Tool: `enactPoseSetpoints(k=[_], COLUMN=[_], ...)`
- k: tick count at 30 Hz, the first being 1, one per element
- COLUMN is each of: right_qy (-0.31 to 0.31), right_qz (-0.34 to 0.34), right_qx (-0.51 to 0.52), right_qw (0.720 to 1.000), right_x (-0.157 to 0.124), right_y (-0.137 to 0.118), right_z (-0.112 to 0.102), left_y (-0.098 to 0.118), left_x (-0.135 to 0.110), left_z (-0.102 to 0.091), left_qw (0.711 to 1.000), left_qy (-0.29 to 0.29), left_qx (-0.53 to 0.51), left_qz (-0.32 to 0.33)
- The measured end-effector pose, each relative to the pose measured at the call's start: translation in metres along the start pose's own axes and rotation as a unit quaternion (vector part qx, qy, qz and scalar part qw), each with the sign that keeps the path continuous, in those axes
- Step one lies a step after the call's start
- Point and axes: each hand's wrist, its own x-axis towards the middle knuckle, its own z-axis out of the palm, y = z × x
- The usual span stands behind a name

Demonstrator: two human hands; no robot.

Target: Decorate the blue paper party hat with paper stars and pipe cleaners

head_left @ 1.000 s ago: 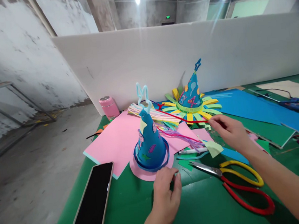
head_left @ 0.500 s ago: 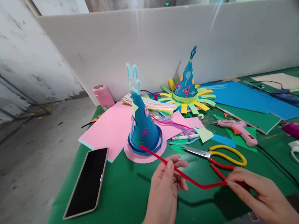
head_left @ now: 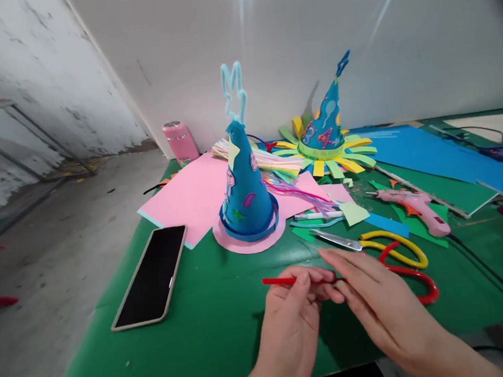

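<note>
A red pipe cleaner (head_left: 280, 281) is pinched between the thumb and fingers of my left hand (head_left: 292, 312), its straight end pointing left. My right hand (head_left: 382, 300) meets the left fingertips, fingers pressed together over the pipe cleaner and hiding much of it. Just behind the right hand lie scissors (head_left: 410, 243) with one yellow and one red handle, partly covered. Beyond my hands a blue cone hat (head_left: 248, 180) with stickers stands upright on a pink paper disc (head_left: 257, 245). A light-blue bent pipe-cleaner shape (head_left: 233, 89) tops it.
A phone (head_left: 153, 278) lies at left on the green table (head_left: 196, 348). A second cone hat (head_left: 325, 119) with a yellow-green fringe stands at the back. A pink glue gun (head_left: 413, 205) with its cord is at right. Pipe cleaners, paper sheets and a pink bottle (head_left: 180, 143) lie or stand behind.
My hands have come together, and the pipe cleaner, stretched out in an angled line before, is now mostly between them. The head view has tilted down.
</note>
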Motion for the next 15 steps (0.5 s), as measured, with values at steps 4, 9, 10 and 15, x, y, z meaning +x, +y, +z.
enactPoseSetpoints(k=[4,9,10,15], right_qy=[-0.044,-0.055,-0.07,-0.092], right_qz=[-0.01,-0.045,-0.051,-0.059], right_qx=[0.068,-0.077,-0.103,-0.146], right_qw=[0.997,0.994,0.991,0.983], right_x=[0.015,0.032,0.036,0.051], right_y=[0.0,0.024,0.026,0.014], right_z=[0.005,-0.032,-0.04,-0.059], left_y=[0.01,0.049,0.056,0.059], left_x=[-0.002,-0.006,-0.006,0.001], left_z=[-0.008,-0.028,-0.03,-0.023], left_qw=[0.998,0.954,0.924,0.735], left_qy=[0.013,0.09,0.091,-0.05], left_qx=[0.048,0.278,0.359,0.652], left_qz=[0.024,0.067,0.099,0.18])
